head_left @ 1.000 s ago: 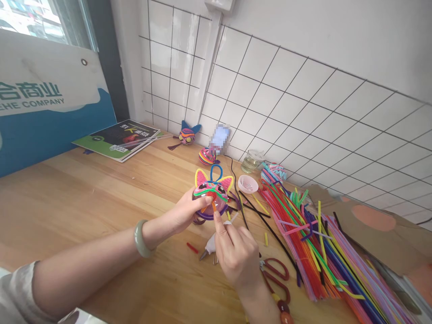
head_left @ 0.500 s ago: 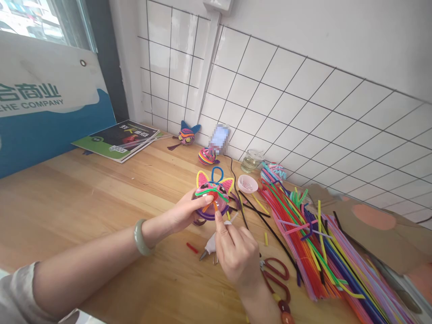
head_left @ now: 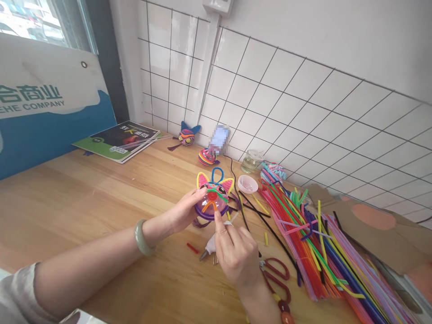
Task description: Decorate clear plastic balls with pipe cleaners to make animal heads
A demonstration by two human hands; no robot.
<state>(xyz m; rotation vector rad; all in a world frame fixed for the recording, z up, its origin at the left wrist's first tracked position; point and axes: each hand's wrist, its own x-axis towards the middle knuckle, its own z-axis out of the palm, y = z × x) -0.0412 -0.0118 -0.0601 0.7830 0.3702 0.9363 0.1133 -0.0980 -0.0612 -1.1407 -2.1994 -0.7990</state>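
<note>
Round, clear-fronted, pink-eared cat ornament (head_left: pixel 221 203): ears up above the tabletop (head_left: pixel 151 279), left hand (head_left: pixel 182 210) fingers closed on its left side, right hand (head_left: pixel 236 254) index extended to its bent orange strip (head_left: pixel 212 203) from below, any grip hidden.

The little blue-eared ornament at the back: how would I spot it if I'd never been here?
Start at the wooden table, where it meets the gridded wall. Between the booklet and the pixelated screen sits a small striped ornament. Its blue ears set it apart: the held ornament, in the left hand, has pink ears edged in yellow.
</note>
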